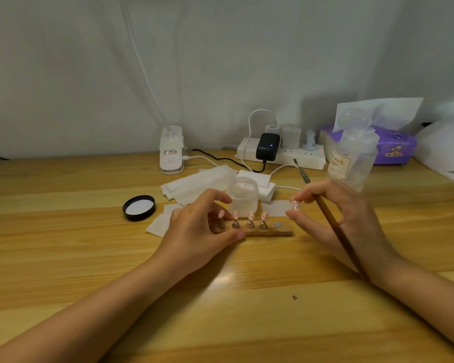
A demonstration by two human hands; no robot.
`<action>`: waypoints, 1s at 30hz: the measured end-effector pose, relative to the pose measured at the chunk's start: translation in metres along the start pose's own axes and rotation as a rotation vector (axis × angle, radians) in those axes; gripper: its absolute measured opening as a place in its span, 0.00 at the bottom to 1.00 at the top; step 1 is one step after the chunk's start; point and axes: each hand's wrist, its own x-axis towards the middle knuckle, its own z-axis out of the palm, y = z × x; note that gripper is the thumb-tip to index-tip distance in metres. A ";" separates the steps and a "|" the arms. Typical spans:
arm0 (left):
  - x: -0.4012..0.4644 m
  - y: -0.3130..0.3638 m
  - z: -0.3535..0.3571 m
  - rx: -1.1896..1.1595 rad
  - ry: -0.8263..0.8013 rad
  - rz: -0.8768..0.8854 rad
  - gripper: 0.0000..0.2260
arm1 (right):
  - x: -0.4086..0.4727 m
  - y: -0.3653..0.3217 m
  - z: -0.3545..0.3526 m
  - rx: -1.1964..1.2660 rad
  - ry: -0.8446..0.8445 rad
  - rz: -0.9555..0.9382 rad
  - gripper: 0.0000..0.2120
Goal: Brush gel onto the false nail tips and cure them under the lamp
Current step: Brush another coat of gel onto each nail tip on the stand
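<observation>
on the wooden desk (pixel 63 231) just in front of me lies the wooden holder strip (pixel 273 232), with four pink nail tips (pixel 250 215) standing on small metal stands and one bare magnet spot at its right end. my left hand (pixel 199 231) grips the strip's left end, thumb on the near edge, fingers curled over the far side. my right hand (pixel 336 213) pinches a fifth nail tip (pixel 295 205) just above and right of the strip, while the long brown brush (pixel 333 226) sits tucked among its fingers. a clear jar (pixel 243 195) stands just behind the strip, its black lid (pixel 139 207) to the left. far left, the white lamp (pixel 171 150) stands by the wall.
</observation>
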 end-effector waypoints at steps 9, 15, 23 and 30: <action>0.001 -0.006 0.001 -0.030 0.019 0.076 0.19 | 0.000 -0.002 0.007 0.073 -0.104 0.034 0.17; 0.001 -0.006 0.003 -0.049 0.056 0.126 0.19 | -0.001 0.001 0.008 0.184 -0.132 0.021 0.14; 0.001 -0.005 0.003 -0.081 0.123 0.191 0.18 | -0.001 0.000 0.004 0.132 -0.142 0.033 0.19; 0.000 0.001 0.002 -0.162 0.234 0.235 0.17 | -0.003 0.007 -0.006 -0.223 -0.139 0.066 0.06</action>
